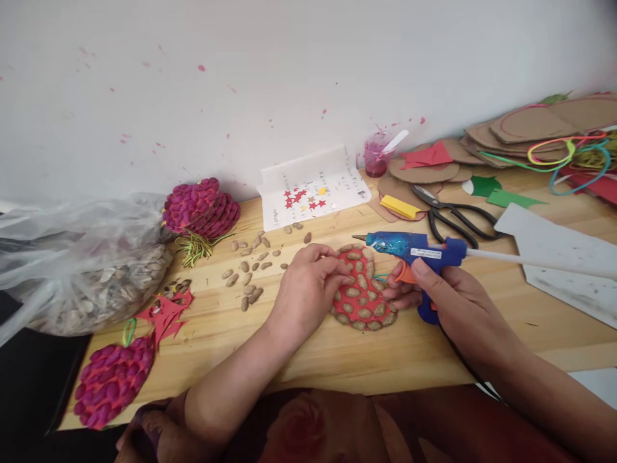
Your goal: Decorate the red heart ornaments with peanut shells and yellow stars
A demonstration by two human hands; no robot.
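Note:
My right hand (448,296) grips a blue hot glue gun (414,247) with an orange trigger, its nozzle pointing left and a white glue stick (501,257) out the back. Below the gun lies a red rounded piece (355,312) with peanuts in the shell (354,292) stuck across it and around its edge. Over the piece's left side, the fingers of my left hand (311,286) are pinched together at its surface; what sits between the fingertips is hidden. Several loose peanuts (248,278) are scattered on the table to the left.
Purple-and-red shell-covered pieces (116,379) lie at the left, more stacked (200,209) behind. A plastic bag (120,276) stands beside them. Paper with stars (313,193), a pink cup (376,157), black scissors (457,218), cardboard (525,128) and a white board (569,263) sit behind and right.

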